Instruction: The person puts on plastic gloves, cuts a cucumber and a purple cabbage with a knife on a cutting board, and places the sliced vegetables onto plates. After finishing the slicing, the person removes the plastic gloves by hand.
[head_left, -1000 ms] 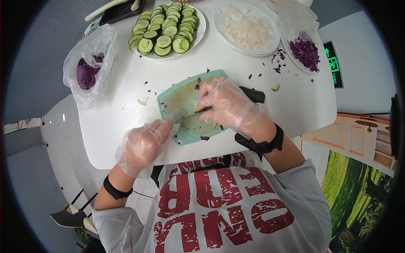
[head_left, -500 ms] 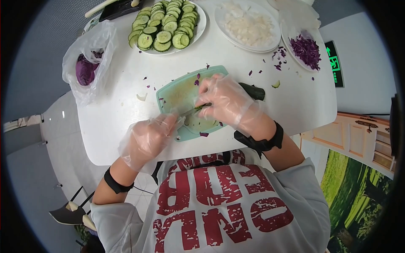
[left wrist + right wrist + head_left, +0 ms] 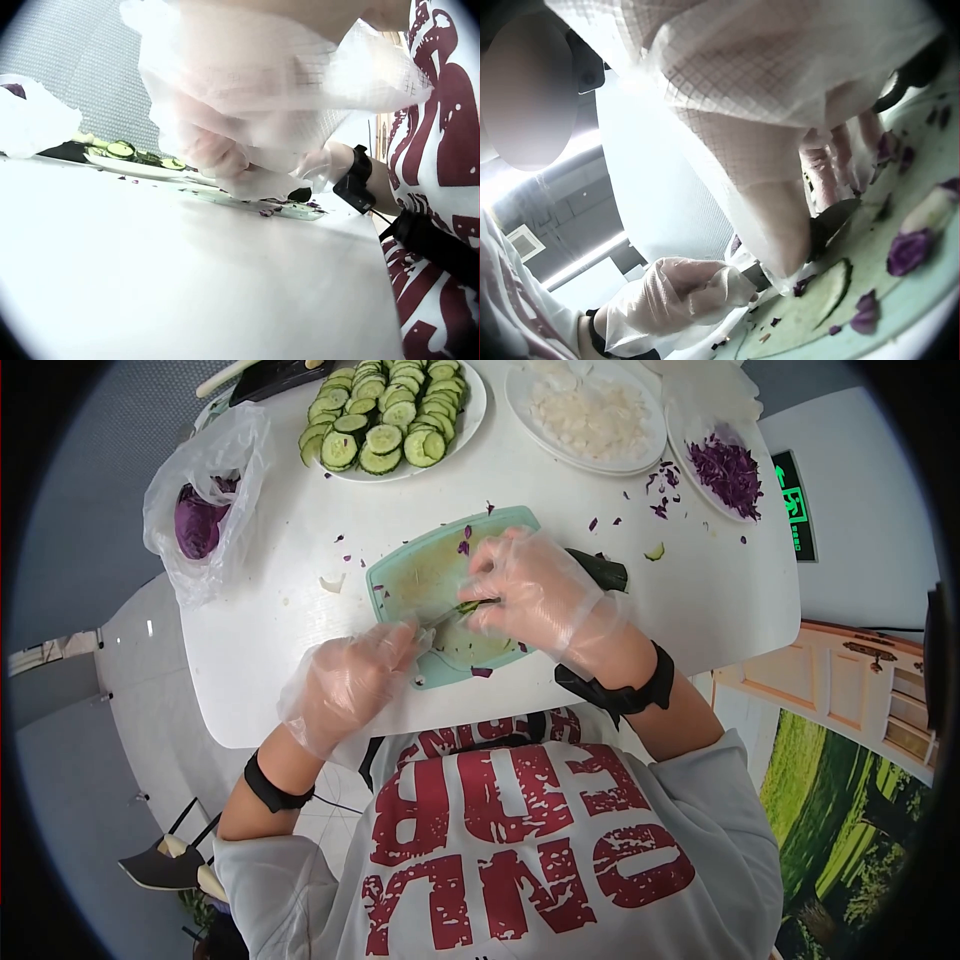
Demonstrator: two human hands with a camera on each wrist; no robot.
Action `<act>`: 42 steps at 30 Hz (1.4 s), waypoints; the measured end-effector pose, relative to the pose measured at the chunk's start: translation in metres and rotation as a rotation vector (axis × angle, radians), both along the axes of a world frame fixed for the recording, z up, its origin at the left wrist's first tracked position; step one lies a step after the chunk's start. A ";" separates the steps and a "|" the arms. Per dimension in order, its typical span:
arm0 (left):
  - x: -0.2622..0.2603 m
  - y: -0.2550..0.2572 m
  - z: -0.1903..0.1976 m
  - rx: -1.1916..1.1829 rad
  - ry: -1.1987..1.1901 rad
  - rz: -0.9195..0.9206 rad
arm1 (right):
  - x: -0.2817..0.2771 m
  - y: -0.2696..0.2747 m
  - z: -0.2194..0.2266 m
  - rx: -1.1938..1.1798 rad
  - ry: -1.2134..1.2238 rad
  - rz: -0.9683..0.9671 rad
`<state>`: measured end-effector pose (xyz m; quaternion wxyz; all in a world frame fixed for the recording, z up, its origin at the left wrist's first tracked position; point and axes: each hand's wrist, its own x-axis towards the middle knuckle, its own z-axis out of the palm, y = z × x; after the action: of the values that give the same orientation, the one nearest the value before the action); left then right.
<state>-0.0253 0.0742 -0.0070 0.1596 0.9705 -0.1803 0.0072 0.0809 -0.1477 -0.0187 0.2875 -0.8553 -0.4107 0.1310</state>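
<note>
On the pale green cutting board [image 3: 410,570], my left hand [image 3: 350,678], in a clear plastic glove, grips a knife [image 3: 445,617]. Its handle is hidden in the fist and the thin blade points toward the other hand. My gloved right hand [image 3: 535,595] pinches a small green piece of cucumber [image 3: 469,606] against the board, right at the blade. A cut cucumber slice [image 3: 834,291] lies below the fingers in the right wrist view, among purple cabbage scraps [image 3: 910,251]. Beside the right hand lies a dark green cucumber length [image 3: 603,571].
Toward the far side stand a plate of cucumber slices [image 3: 380,420], a plate of white pieces [image 3: 590,420] and a plate of shredded purple cabbage [image 3: 725,472]. A plastic bag [image 3: 245,445] with purple cabbage stands at left. Cabbage bits and peel litter the white table [image 3: 300,650].
The knife blade has tilted and shifted slightly at the cucumber piece. My left hand has moved a little, while my right hand keeps its hold. The view has shifted slightly.
</note>
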 end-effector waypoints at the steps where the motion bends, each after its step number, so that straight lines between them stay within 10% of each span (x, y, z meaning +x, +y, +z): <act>1: 0.000 0.000 -0.001 -0.015 -0.005 0.003 | 0.000 0.000 -0.001 -0.001 0.001 0.000; 42: -0.013 0.015 0.007 0.015 -0.193 0.142 | 0.008 -0.019 0.017 0.275 -0.164 -0.102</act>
<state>-0.0379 0.0896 0.0000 0.1331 0.9769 -0.1256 0.1106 0.0887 -0.1664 -0.0020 0.3734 -0.8355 -0.4030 -0.0115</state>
